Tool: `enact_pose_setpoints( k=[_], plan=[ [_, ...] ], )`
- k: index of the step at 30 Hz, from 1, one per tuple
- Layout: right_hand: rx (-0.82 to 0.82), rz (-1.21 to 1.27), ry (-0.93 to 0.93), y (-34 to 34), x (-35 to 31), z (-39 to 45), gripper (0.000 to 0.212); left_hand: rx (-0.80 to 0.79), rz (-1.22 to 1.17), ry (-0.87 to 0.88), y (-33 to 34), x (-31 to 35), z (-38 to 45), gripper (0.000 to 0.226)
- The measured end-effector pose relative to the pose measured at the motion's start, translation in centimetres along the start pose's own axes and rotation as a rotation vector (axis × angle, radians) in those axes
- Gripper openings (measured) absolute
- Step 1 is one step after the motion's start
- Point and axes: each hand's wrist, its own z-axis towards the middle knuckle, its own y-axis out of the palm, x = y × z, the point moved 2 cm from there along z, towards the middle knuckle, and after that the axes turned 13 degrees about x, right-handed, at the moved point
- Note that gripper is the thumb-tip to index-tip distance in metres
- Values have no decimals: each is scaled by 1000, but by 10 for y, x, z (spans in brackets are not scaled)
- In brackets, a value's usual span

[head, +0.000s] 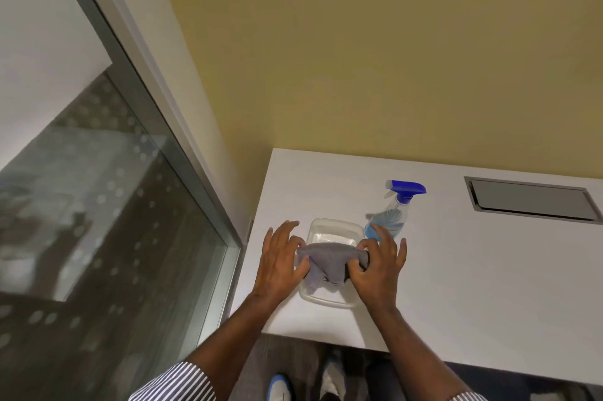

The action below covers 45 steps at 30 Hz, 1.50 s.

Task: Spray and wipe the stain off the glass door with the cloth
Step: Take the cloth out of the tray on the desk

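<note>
A grey cloth (328, 262) hangs stretched between my two hands over a clear plastic tray (336, 229) on the white table (473, 270). My left hand (280, 262) pinches the cloth's left corner with thumb and forefinger, the other fingers spread. My right hand (378, 265) pinches the right corner the same way. A spray bottle (393, 214) with blue liquid and a blue trigger head stands upright just behind my right hand. The glass door (81, 221) with a dotted pattern fills the left side; no stain is visible on it.
A grey metal door frame (182, 165) runs diagonally between the glass and the yellow wall (359, 41). A recessed grey hatch (532, 200) sits in the table at the back right. My shoes (303, 381) show below the table's front edge.
</note>
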Motion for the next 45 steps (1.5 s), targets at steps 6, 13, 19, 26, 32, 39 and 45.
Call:
enact_pose_setpoints(
  k=[6, 13, 19, 26, 32, 39, 45],
  plan=[
    [79, 75, -87, -30, -46, 17, 16, 84, -93, 71, -48, 16, 7, 13],
    [182, 218, -205, -73, -116, 33, 18, 244, -127, 135, -118, 40, 11, 16],
    [211, 452, -293, -106, -171, 41, 20, 396, -101, 139, -184, 72, 11, 23],
    [171, 667, -372, -142, -221, 44, 23, 517, -93, 48, -240, 110, -15, 23],
    [50, 849, -446, -151, -260, 22, 22, 668, -18, -17, -284, 118, -65, 18],
    [-123, 1027, -516, -145, -312, -26, 19, 825, 138, -120, -338, 116, -142, 15],
    [-255, 1165, -593, -146, -363, -81, 18, 997, 273, -252, -383, 121, -217, 21]
  ],
)
